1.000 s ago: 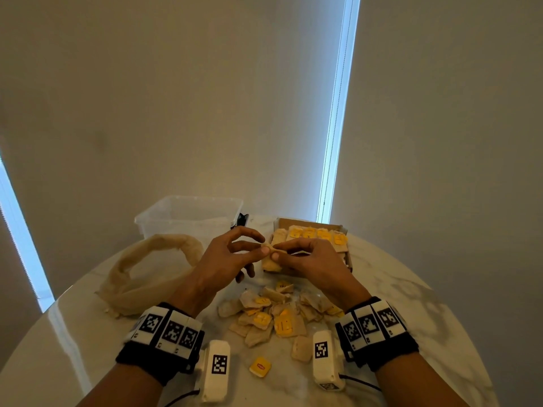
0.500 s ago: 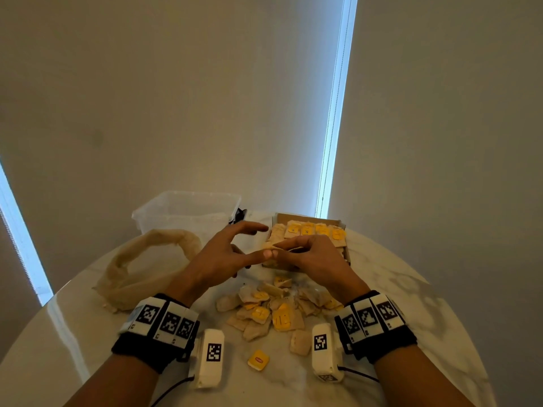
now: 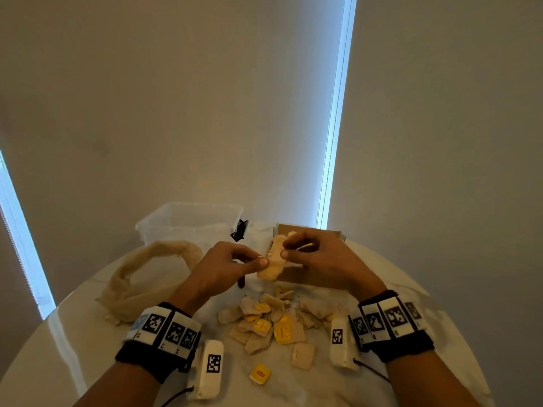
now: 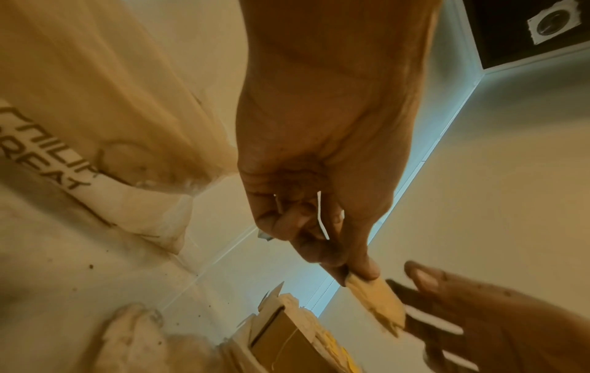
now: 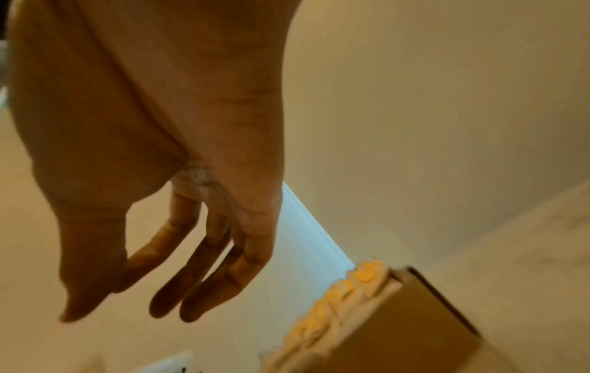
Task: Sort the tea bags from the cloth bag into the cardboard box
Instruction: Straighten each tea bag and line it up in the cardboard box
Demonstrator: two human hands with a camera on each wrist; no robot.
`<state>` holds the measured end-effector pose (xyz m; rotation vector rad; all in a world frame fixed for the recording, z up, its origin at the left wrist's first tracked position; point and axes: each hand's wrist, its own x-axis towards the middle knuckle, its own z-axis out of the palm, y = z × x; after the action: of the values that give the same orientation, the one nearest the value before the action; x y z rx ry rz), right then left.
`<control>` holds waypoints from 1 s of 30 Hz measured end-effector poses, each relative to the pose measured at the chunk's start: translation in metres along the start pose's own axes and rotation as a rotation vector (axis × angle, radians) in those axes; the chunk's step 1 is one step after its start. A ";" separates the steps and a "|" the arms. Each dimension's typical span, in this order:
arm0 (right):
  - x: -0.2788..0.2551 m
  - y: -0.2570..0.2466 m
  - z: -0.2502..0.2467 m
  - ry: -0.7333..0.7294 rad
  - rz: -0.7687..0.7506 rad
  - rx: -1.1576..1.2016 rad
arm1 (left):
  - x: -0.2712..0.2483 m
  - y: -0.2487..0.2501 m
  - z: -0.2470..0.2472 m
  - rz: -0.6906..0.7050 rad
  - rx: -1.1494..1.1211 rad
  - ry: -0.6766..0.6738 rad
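Nearest on the surface (image 3: 73,342): one loose yellow tag (image 3: 259,373), then a heap of tea bags (image 3: 273,321) not yet sorted, so plenty left to do. Beyond and above the heap: a single tea bag (image 3: 271,264) held up between both hands, just at the near edge of the cardboard box (image 3: 311,230). Against a second ago: lifted higher and carried toward the box, now hanging lengthwise rather than stretched between fingertips; spare fingers of the left hand (image 3: 223,265), splayed then, now curled in. Pinched at one edge by left thumb and forefinger, plain in the left wrist view; pinched at the other edge by the right hand (image 3: 320,259), with a tag on edge (image 3: 305,246) caught between those fingers. Probably straightened out and ready for slotting beside the row of yellow-tagged bags (image 5: 335,297) already standing in the box. Farther left: the cloth bag (image 3: 147,277), slumped and open. Behind it, a clear tub (image 3: 188,221) and a black clip (image 3: 239,230).
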<state>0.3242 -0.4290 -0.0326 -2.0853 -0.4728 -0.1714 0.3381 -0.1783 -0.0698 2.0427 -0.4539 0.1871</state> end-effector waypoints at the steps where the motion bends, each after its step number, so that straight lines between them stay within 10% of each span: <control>1: 0.005 -0.008 -0.004 -0.059 -0.009 -0.033 | -0.001 -0.001 -0.001 -0.006 -0.004 -0.002; 7: 0.040 -0.044 0.017 -0.420 -0.058 -0.515 | 0.002 0.006 -0.007 -0.001 0.062 -0.029; 18: 0.096 -0.026 -0.012 -0.314 0.079 -0.633 | -0.011 -0.002 -0.009 -0.206 -0.232 -0.031; 30: 0.126 0.010 0.028 -0.522 0.107 -0.760 | -0.018 -0.008 -0.010 -0.198 -0.253 -0.065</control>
<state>0.4421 -0.3770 -0.0167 -2.9091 -0.6724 0.3186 0.3254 -0.1617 -0.0770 1.8347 -0.2963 -0.0547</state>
